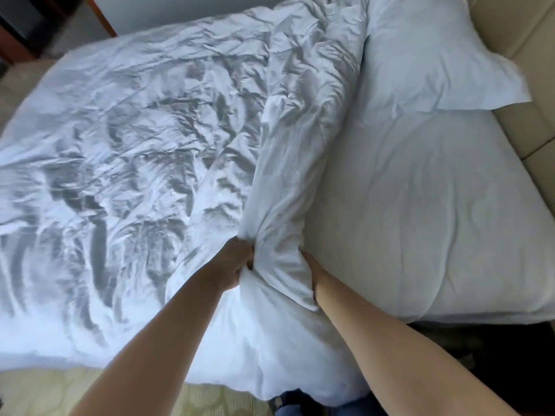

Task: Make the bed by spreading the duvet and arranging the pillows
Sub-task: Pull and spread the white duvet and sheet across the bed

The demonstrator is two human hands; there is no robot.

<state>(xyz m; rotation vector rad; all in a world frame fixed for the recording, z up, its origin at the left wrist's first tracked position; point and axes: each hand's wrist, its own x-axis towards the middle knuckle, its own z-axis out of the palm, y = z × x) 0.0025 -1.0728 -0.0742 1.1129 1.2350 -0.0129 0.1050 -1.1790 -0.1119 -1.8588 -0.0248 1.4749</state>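
Your left hand (237, 262) has a clenched grip on a bunch of the duvet (126, 163) at its upper edge, near your side of the bed. Your right hand (310, 265) is pressed into the same bunched roll from the other side; its fingers are buried in the cloth, so whether that grip is closed on the fabric cannot be told (it looks like it, but that is a guess). Between your hands the duvet's top edge is gathered into a thick ridge that runs away from you across the bed toward the far side. To the left of the ridge the duvet lies spread but heavily creased, hanging over the near edge. To the right, the mattress (420, 205) is bare up to the cream headboard (516, 124), with one pillow (420, 52) lying at the far end against it.

You appear to be mid-spread, with the pillows not yet arranged. The next move likely calls for drawing the ridge toward the headboard and flattening it evenly along its length.
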